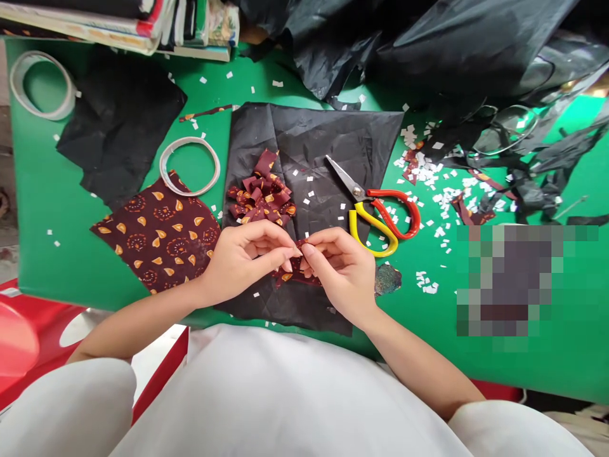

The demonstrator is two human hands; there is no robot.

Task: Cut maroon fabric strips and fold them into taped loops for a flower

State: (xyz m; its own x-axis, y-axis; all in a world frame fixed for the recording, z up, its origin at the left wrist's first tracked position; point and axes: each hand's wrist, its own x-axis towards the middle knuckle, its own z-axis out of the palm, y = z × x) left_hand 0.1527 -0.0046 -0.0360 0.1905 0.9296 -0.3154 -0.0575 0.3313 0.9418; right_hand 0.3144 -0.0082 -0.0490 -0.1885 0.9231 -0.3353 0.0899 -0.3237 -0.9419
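Observation:
My left hand [252,254] and my right hand [342,266] meet low over a black sheet [342,133], fingertips pinched together on a small piece of maroon patterned fabric [286,277]. Part of that piece hangs below the fingers, and the rest is hidden by them. Just beyond my left hand lies a heap of curled maroon fabric pieces [262,193]. Scissors [356,190] with one red and one yellow handle rest partly spread beyond my right hand. A larger maroon cloth with orange drop shapes [166,235] lies left of my left hand.
On the green table [42,190] are a tape roll [166,166] and another roll [18,86]. A black piece [118,120] lies at left. White paper bits [421,171] and black scraps [533,184] scatter at right. Books [95,28] and black plastic [428,57] line the back.

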